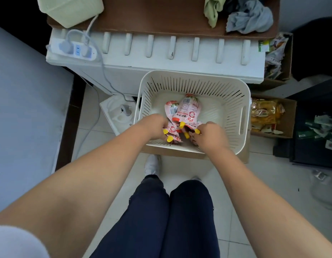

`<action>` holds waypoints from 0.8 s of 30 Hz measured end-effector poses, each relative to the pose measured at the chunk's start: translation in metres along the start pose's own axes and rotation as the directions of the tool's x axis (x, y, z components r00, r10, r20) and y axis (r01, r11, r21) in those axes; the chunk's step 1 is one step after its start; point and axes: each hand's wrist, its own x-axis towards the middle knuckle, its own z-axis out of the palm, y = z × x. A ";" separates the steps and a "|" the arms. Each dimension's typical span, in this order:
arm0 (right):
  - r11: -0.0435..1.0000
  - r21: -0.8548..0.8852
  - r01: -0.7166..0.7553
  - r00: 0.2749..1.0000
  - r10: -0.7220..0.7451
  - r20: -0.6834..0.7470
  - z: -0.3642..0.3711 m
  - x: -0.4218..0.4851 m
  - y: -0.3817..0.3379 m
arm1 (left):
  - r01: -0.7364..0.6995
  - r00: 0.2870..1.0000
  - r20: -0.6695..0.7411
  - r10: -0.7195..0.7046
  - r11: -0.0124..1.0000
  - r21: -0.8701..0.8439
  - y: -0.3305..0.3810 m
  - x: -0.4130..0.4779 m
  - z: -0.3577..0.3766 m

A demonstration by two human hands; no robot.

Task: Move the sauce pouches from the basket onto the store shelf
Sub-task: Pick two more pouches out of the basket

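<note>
Both your hands are down in the basket (pixel 217 86) now, working its near edge where the sauce pouches (pixel 187 108) lie heaped. They sit left of centre against the near wall, and the far half of the basket floor is bare. Most of the yellow caps (pixel 182 124) point back toward you, which is why you're reaching in at this side: the spout is the stiff part and gives the best grab.

Your left hand (pixel 155 127) is curled over the left of the pile, fingers folded around pouch necks, with two caps poking out beneath the knuckles. Your right hand (pixel 210 135) is closed on the right of the pile, one cap jutting out beside the thumb. The backs of both hands cover the fingers, so I can't tell how many pouches each one has, though it looks like more than one apiece. The two largest pouches lie flat just beyond your knuckles, label up, and neither hand has them.

The basket rests on a piece of cardboard (pixel 180 155) on the floor, pushed up against the foot of the white shelf (pixel 180 66), so the carry is a short lift up and forward. The shelf's upright dividers (pixel 172 47) mark out slots along its far edge, which I judge are meant to stand the pouches in. A power strip (pixel 75 50) takes up the shelf's left end, so aim for the middle or right. Nothing is on the shelf yet, so this is an early handful.
</note>
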 end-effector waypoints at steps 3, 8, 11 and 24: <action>0.995 0.081 0.049 0.996 -0.043 -0.077 -0.003 0.004 0.011 | -0.112 0.992 -0.044 0.115 0.991 0.074 -0.007 0.004 -0.002; 0.992 0.096 0.087 0.988 -0.073 -0.137 -0.006 0.015 0.023 | -0.289 0.943 0.004 0.332 0.815 0.502 -0.005 0.014 -0.014; 0.983 0.129 0.131 0.982 -0.110 -0.156 -0.007 0.023 0.028 | -0.391 0.910 0.095 0.404 0.757 0.524 -0.001 0.025 -0.027; 0.977 0.126 0.170 0.949 -0.128 -0.287 -0.126 -0.038 0.009 | -0.315 0.892 -0.105 0.440 0.772 0.553 -0.020 -0.052 -0.118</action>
